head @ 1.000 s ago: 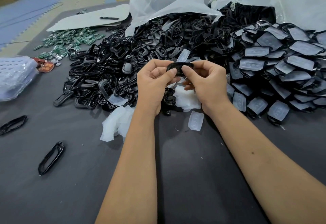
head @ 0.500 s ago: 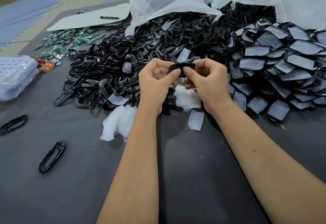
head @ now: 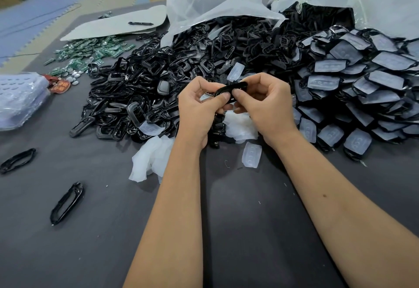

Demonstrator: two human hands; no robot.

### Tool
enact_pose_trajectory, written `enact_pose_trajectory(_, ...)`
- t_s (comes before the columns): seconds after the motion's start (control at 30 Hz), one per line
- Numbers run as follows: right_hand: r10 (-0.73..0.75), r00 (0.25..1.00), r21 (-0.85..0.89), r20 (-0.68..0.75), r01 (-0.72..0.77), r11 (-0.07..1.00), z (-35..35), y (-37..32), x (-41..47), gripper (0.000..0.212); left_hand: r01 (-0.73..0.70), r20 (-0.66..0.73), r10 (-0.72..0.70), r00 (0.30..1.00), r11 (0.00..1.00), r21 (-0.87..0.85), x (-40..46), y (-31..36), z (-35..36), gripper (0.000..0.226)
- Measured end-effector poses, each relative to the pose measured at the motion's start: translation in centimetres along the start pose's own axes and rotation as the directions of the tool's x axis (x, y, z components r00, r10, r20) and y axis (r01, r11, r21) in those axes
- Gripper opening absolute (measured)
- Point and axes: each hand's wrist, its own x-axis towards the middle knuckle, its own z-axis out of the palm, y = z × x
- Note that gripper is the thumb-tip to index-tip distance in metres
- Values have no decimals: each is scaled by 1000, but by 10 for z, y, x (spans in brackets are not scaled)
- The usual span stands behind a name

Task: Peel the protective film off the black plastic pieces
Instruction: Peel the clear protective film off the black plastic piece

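Black plastic piece: held above the grey table, between both hands, in front of the heaps; long axis roughly left to right, right end tilted a little up and away. Left hand: thumb tip pressed on the near face at the piece's left end, other fingers curled behind, pinching it. Right hand: thumb tip pressed on the near face just beside the left thumb, fingers curled over the far edge, pinching too. Thumbs almost touching at mid-length; neither hand clearly nearer, piece shared evenly. Film on this piece: too small to tell whether lifted, intact or gone. Judged step: working an edge of the film loose with the thumbs; next move likely to turn on a nail catching a film edge along the long side. Peeled films: whitish heap on the table directly below the hands, one loose film nearer. Pile of black frames: left of the hands. Pile of film-covered pieces: right of the hands, many not yet peeled. Two stray frames: well apart at near left. Green circuit boards: far left.
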Motion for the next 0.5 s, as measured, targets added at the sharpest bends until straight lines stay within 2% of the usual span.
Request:
enact_pose_trajectory(0.07,9,1000,38,12,-9,999,1,2,1,12,2,-1,-2,1000,1000,-5,-1,0,2,25)
enact_pose_trajectory(0.27,-21,1000,-7,11,21,1000,2,0,1,13,-21,-8,21,1000,1000,3,0,-1,2,23)
enact_pose_trajectory(0.33,-58,998,-174,13,60,983,-1,-3,1,18,-30,-36,31,999,999,10,0,0,2,24)
enact_pose_trajectory(0.37,-102,994,-344,33,107,933,-4,-4,2,21,-39,-64,39,997,999,11,0,1,0,25)
enact_pose_trajectory(0.43,-133,976,-686,170,214,695,-7,-6,2,32,-60,-137,58,989,998,-6,1,1,-3,26)
enact_pose_trajectory(0.47,-83,968,-791,239,243,561,-7,-7,1,41,-63,-177,58,982,998,-21,1,1,-5,26)
enact_pose_trajectory(0.5,-19,962,-845,273,249,473,-5,-9,1,48,-59,-215,50,975,998,-36,2,0,-6,25)
